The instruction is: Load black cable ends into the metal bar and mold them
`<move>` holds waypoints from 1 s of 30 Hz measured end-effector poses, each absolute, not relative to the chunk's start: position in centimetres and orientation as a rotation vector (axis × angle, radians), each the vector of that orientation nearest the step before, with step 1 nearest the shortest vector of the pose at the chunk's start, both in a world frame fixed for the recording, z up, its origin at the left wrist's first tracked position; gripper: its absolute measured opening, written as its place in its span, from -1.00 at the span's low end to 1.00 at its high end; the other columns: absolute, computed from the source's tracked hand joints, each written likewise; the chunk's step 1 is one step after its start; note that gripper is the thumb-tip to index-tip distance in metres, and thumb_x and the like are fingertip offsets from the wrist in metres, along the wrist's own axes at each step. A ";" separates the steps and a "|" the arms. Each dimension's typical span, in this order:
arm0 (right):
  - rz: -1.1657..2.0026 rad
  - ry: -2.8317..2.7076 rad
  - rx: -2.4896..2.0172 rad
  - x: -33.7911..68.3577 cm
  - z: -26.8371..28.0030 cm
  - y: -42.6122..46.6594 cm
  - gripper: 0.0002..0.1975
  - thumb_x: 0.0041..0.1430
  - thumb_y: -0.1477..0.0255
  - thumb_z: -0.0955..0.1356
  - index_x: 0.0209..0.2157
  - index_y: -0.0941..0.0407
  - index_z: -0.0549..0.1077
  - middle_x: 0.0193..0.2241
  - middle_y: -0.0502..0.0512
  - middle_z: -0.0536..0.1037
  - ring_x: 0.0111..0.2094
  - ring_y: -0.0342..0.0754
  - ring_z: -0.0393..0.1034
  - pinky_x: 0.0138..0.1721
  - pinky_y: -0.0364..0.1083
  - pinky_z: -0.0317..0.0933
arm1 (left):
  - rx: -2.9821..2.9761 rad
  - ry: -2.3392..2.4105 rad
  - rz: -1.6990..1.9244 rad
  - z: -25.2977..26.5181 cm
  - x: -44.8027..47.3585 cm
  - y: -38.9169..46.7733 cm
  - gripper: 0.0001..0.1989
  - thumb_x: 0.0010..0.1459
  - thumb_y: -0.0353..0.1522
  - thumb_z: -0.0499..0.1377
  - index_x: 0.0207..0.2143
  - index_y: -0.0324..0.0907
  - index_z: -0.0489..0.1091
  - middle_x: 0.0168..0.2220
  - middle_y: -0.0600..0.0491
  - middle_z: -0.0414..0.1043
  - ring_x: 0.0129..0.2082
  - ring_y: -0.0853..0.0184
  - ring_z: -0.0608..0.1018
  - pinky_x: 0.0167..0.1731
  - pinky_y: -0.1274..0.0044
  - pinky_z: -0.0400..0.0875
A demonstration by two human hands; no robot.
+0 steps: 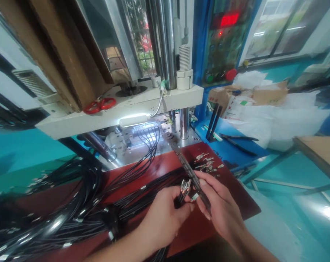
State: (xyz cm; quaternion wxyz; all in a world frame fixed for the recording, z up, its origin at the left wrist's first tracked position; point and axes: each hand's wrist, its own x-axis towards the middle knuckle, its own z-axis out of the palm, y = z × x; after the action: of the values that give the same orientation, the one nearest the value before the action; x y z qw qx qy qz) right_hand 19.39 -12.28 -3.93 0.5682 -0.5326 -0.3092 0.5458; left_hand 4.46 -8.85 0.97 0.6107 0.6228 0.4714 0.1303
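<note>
My left hand [165,214] is closed around a small bunch of black cables, and their metal-tipped connector ends [185,186] stick up above the thumb. Gripped in my right hand [222,203] is a long dark slotted metal bar [185,163], tilted away toward the machine. One connector end [194,197] shows between the two hands, close to the bar; whether it touches the bar I cannot tell. Beyond the bar, several loose metal connector ends [207,163] lie on the red-brown board [236,203]. More black cables [143,194] run across the board from the left.
A press with a white plate [121,112] stands ahead, black wires [154,142] leading from its lit bed. Red-handled scissors [99,105] rest on the plate. At right are a blue shelf with black pliers [240,143], white bags [279,123] and a control box [222,43]. A thick cable bundle [58,222] fills the left.
</note>
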 end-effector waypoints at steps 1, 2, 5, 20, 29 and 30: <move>1.282 -0.740 -1.256 19.4 -3.8 -12.3 -0.54 0.29 0.17 0.26 0.14 0.08 0.33 -0.66 -0.08 0.39 -0.73 -0.26 0.06 -0.75 -0.26 -0.05 | 1.471 1.073 0.314 1.3 4.5 -8.8 -0.89 0.13 -0.32 0.12 -0.35 -0.19 0.31 -0.52 0.18 0.27 -0.68 0.51 0.24 -0.66 0.63 0.22; 1.283 -0.757 -1.266 19.4 -3.7 -12.3 -0.54 0.30 0.17 0.25 0.13 0.08 0.34 -0.69 -0.10 0.36 -0.73 -0.25 0.06 -0.75 -0.26 -0.05 | 1.510 1.054 0.334 1.6 4.5 -8.8 -0.92 0.13 -0.35 0.12 -0.38 -0.19 0.33 -0.52 0.18 0.29 -0.64 0.49 0.28 -0.60 0.62 0.26; 1.300 -0.797 -1.305 19.5 -3.4 -12.4 -0.54 0.31 0.17 0.24 0.13 0.09 0.34 -0.74 -0.13 0.30 -0.73 -0.24 0.07 -0.73 -0.27 -0.05 | 1.619 0.988 0.419 2.1 4.7 -8.7 -0.92 0.11 -0.46 0.09 -0.43 -0.19 0.36 -0.50 0.15 0.38 -0.47 0.41 0.42 -0.37 0.60 0.32; 1.293 -0.842 -1.387 19.2 -2.4 -12.4 -0.55 0.30 0.21 0.24 0.13 0.14 0.34 -0.75 -0.14 0.29 -0.73 -0.25 0.06 -0.72 -0.27 -0.08 | 1.750 0.956 0.497 1.7 4.7 -8.9 -0.80 0.06 -0.57 0.06 -0.43 -0.17 0.42 -0.38 0.16 0.50 -0.34 0.41 0.47 -0.21 0.60 0.27; 1.252 -0.880 -1.452 19.1 -2.7 -12.3 -0.52 0.29 0.16 0.23 0.15 0.11 0.32 -0.72 -0.13 0.29 -0.71 -0.21 0.10 -0.73 -0.26 -0.01 | 1.235 1.094 0.277 0.1 4.5 -8.5 -0.78 0.11 -0.23 0.14 -0.31 -0.21 0.37 -0.54 0.17 0.23 -0.66 0.49 0.24 -0.73 0.66 0.14; 1.246 -0.891 -1.466 19.1 -2.8 -12.3 -0.52 0.30 0.16 0.22 0.14 0.11 0.33 -0.74 -0.14 0.28 -0.71 -0.21 0.10 -0.73 -0.26 -0.01 | 1.200 1.101 0.287 -0.1 4.5 -8.5 -0.78 0.10 -0.22 0.16 -0.33 -0.22 0.37 -0.56 0.18 0.21 -0.66 0.50 0.23 -0.74 0.67 0.13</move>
State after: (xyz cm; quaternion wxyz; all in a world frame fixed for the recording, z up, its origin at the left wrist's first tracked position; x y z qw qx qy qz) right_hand 19.12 -12.32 -2.75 0.4885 -0.6032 -0.3667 0.5128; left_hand 4.54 -8.51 -0.08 0.6770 0.5341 0.4900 0.1277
